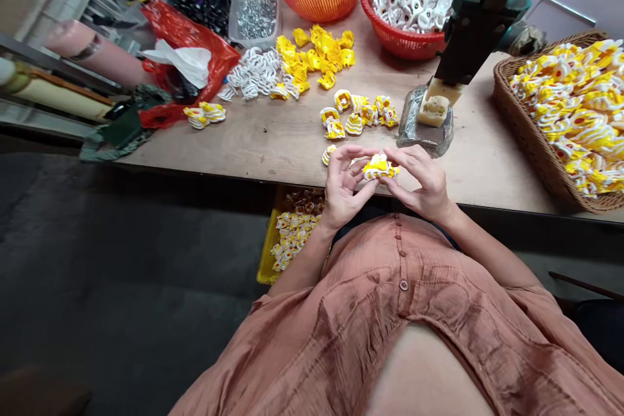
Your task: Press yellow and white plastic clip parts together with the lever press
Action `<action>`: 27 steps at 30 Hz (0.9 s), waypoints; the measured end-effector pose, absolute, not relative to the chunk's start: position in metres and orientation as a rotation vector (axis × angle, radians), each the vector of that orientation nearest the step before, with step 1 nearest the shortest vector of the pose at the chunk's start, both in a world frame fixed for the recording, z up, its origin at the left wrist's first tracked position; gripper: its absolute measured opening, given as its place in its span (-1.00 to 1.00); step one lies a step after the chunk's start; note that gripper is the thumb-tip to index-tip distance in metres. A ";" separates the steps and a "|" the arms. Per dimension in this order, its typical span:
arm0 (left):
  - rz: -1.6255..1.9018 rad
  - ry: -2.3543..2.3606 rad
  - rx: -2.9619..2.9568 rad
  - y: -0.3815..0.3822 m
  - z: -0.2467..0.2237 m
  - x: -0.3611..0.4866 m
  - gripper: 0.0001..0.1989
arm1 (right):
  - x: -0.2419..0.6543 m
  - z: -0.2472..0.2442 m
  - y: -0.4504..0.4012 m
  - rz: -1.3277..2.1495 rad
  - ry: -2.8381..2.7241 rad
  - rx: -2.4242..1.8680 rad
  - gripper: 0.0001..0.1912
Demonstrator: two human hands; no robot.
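Between my two hands, just over the table's front edge, is a small yellow-and-white plastic piece (379,168) with wavy white stripes. The thumb and fingers of my left hand (347,183) pinch its left side. My right hand (423,181) grips the opposite side with thumb and forefinger. Just beyond the hands lie several similar striped pieces (361,114), with one more (329,154) beside my left fingers. A press (463,32) stands to the right, its cream block (433,110) above a tape-wrapped base (426,143).
Loose yellow parts (322,52) and white wavy strips (258,75) lie on the wooden table (234,156). Behind are two red baskets (316,3) (409,42) and a tub of small metal parts (256,19). A full wicker basket (531,149) is at right; a yellow crate (267,253) sits below.
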State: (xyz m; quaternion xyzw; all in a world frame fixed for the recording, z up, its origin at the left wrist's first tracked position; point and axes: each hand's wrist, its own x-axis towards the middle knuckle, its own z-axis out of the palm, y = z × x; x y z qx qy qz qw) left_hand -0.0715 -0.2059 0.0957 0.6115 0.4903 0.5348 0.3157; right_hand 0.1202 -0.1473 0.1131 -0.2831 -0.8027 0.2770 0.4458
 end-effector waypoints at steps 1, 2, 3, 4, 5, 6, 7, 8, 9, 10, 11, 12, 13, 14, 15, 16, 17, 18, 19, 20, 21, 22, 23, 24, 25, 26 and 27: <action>1.401 1.309 1.593 -0.207 0.095 -0.072 -0.38 | 0.120 0.112 -0.148 0.682 -1.983 -0.694 -0.50; 1.400 1.315 1.582 -0.208 0.095 -0.072 -0.35 | 0.120 0.110 -0.148 0.685 -1.967 -0.687 -0.50; 1.404 1.304 1.577 -0.208 0.094 -0.073 -0.36 | 0.120 0.109 -0.148 0.686 -1.947 -0.681 -0.53; 1.410 1.276 1.573 -0.208 0.094 -0.073 -0.39 | 0.120 0.108 -0.148 0.684 -1.926 -0.677 -0.57; 1.418 1.239 1.567 -0.209 0.093 -0.074 -0.42 | 0.120 0.107 -0.147 0.677 -1.907 -0.673 -0.62; 1.424 1.204 1.554 -0.209 0.092 -0.074 -0.43 | 0.120 0.107 -0.147 0.668 -1.892 -0.671 -0.68; 1.426 1.180 1.535 -0.208 0.091 -0.074 -0.44 | 0.120 0.108 -0.148 0.660 -1.884 -0.673 -0.73; 1.426 1.170 1.514 -0.208 0.090 -0.075 -0.43 | 0.120 0.109 -0.148 0.656 -1.886 -0.683 -0.76; 1.427 1.167 1.499 -0.208 0.088 -0.075 -0.43 | 0.119 0.110 -0.149 0.653 -1.894 -0.695 -0.78; 1.431 1.169 1.490 -0.208 0.087 -0.075 -0.44 | 0.118 0.111 -0.150 0.649 -1.907 -0.708 -0.80; 1.436 1.175 1.486 -0.208 0.086 -0.076 -0.44 | 0.117 0.112 -0.151 0.644 -1.919 -0.718 -0.82; 1.442 1.181 1.488 -0.208 0.085 -0.076 -0.45 | 0.116 0.113 -0.152 0.637 -1.924 -0.723 -0.83; 1.449 1.187 1.496 -0.208 0.084 -0.076 -0.46 | 0.115 0.114 -0.153 0.627 -1.923 -0.723 -0.84; 1.458 1.194 1.507 -0.209 0.084 -0.076 -0.46 | 0.114 0.114 -0.154 0.616 -1.916 -0.721 -0.85; 1.465 1.201 1.516 -0.209 0.084 -0.075 -0.46 | 0.113 0.114 -0.155 0.604 -1.907 -0.718 -0.87; 1.469 1.207 1.520 -0.210 0.085 -0.074 -0.45 | 0.112 0.114 -0.156 0.594 -1.899 -0.715 -0.88; 1.476 1.207 1.517 -0.211 0.086 -0.074 -0.44 | 0.111 0.113 -0.156 0.586 -1.893 -0.705 -0.88; 1.491 1.200 1.509 -0.212 0.088 -0.073 -0.45 | 0.110 0.113 -0.157 0.583 -1.883 -0.685 -0.88; 1.515 1.190 1.499 -0.213 0.090 -0.072 -0.48 | 0.110 0.111 -0.158 0.589 -1.871 -0.661 -0.87; 1.544 1.180 1.494 -0.215 0.091 -0.072 -0.51 | 0.110 0.110 -0.158 0.600 -1.855 -0.637 -0.86; 1.578 1.173 1.498 -0.215 0.093 -0.072 -0.54 | 0.110 0.108 -0.159 0.613 -1.839 -0.618 -0.85; 1.610 1.167 1.513 -0.216 0.094 -0.073 -0.57 | 0.110 0.105 -0.159 0.623 -1.826 -0.606 -0.84; 1.632 1.162 1.535 -0.217 0.094 -0.074 -0.58 | 0.110 0.103 -0.160 0.631 -1.816 -0.602 -0.83; 1.640 1.158 1.560 -0.217 0.094 -0.076 -0.58 | 0.110 0.100 -0.160 0.636 -1.811 -0.604 -0.83; 1.638 1.155 1.582 -0.218 0.094 -0.077 -0.58 | 0.110 0.097 -0.160 0.638 -1.808 -0.607 -0.82; 1.635 1.152 1.599 -0.219 0.093 -0.078 -0.58 | 0.110 0.094 -0.160 0.639 -1.806 -0.608 -0.82; 1.629 1.151 1.612 -0.219 0.092 -0.078 -0.59 | 0.110 0.091 -0.161 0.643 -1.806 -0.608 -0.81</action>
